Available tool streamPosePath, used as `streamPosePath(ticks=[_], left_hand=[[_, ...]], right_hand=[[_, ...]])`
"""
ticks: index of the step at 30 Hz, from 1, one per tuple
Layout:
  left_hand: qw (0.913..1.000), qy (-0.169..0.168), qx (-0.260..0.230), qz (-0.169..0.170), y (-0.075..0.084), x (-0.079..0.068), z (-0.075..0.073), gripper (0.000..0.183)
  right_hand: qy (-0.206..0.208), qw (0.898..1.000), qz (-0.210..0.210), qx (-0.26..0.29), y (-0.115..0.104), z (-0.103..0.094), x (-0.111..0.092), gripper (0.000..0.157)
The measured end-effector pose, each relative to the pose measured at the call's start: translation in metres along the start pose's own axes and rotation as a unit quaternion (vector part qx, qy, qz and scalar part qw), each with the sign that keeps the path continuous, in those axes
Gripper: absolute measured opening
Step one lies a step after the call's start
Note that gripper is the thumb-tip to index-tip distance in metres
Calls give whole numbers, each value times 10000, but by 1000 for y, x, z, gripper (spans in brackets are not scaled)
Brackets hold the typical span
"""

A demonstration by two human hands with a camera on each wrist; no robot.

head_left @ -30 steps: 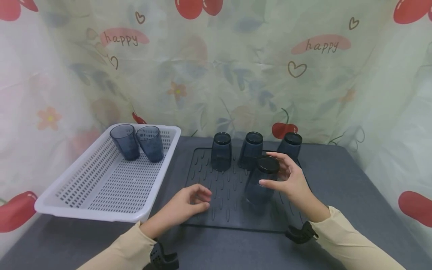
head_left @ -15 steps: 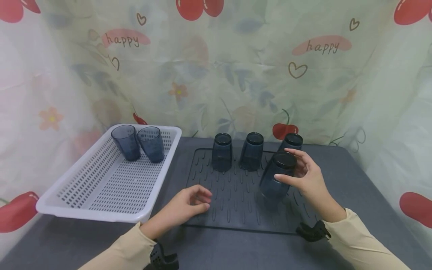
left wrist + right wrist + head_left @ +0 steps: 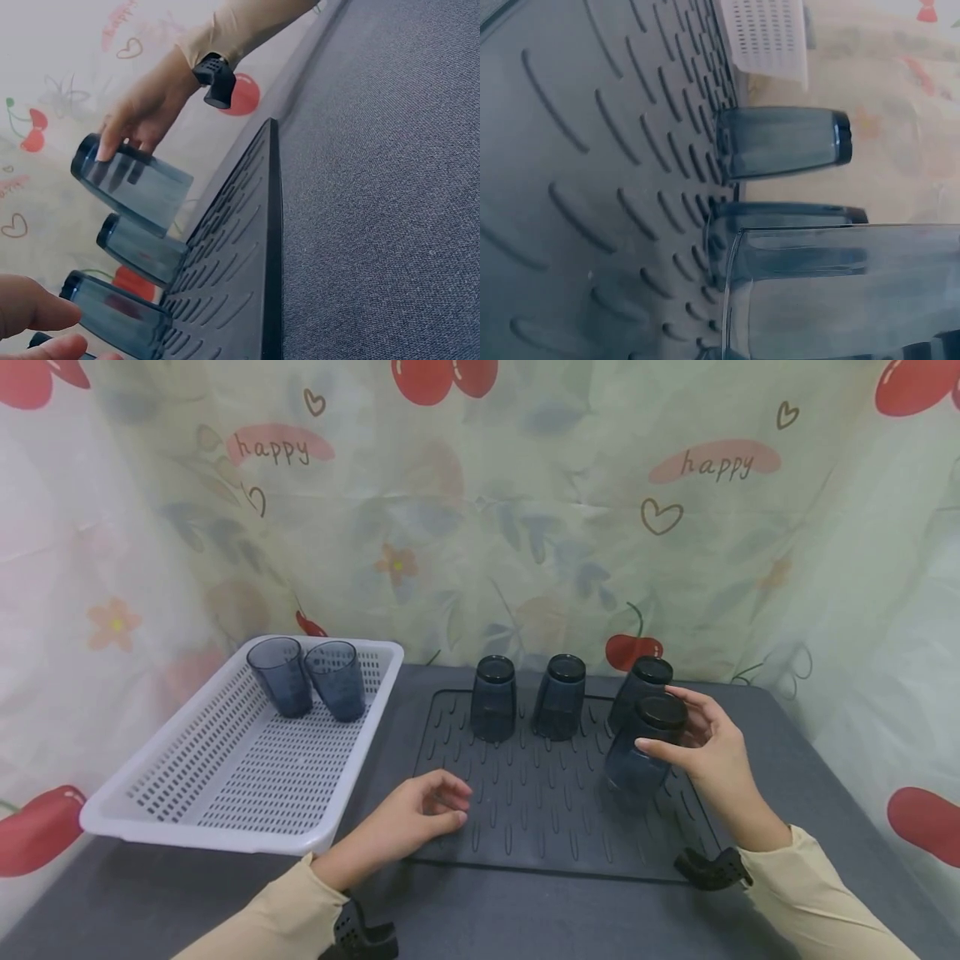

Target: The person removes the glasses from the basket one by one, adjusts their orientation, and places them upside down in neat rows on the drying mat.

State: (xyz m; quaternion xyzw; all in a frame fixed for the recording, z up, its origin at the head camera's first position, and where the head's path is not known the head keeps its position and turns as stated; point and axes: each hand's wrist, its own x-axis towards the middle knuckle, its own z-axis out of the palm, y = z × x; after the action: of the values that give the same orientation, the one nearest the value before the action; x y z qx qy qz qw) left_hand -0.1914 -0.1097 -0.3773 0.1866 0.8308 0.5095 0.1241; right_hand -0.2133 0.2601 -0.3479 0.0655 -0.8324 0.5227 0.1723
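Observation:
My right hand (image 3: 708,743) grips a dark blue drinking glass (image 3: 637,756) near its thick base. The glass is upside down, rim over the right part of a black ridged drying mat (image 3: 517,827). In the left wrist view, the held glass (image 3: 142,187) hangs slightly above the mat, fingers showing through it. Three more upturned glasses stand along the mat's back: a left one (image 3: 492,702), a middle one (image 3: 558,700) and a right one (image 3: 626,693), partly hidden behind the held glass. My left hand (image 3: 401,818) hovers at the mat's front left, fingers loosely curled around nothing.
A white perforated plastic basket (image 3: 315,827) stands on the left of the grey table (image 3: 480,914). Two upright blue glasses lean inside it, one at left (image 3: 283,681) and one at right (image 3: 337,683). A patterned curtain (image 3: 480,527) hangs behind and along both sides.
My right hand has carried the upturned glass rightward across the mat, from in front of the middle glass to in front of the right one. My left hand has stayed put.

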Motion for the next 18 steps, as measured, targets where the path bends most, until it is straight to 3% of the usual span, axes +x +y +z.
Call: streamPosePath(ticks=[18], left_hand=[[9999,86,112,45,-2,0,-1,30]], right_hand=[[-57,9958,768,-492,14,-13,-3,82]])
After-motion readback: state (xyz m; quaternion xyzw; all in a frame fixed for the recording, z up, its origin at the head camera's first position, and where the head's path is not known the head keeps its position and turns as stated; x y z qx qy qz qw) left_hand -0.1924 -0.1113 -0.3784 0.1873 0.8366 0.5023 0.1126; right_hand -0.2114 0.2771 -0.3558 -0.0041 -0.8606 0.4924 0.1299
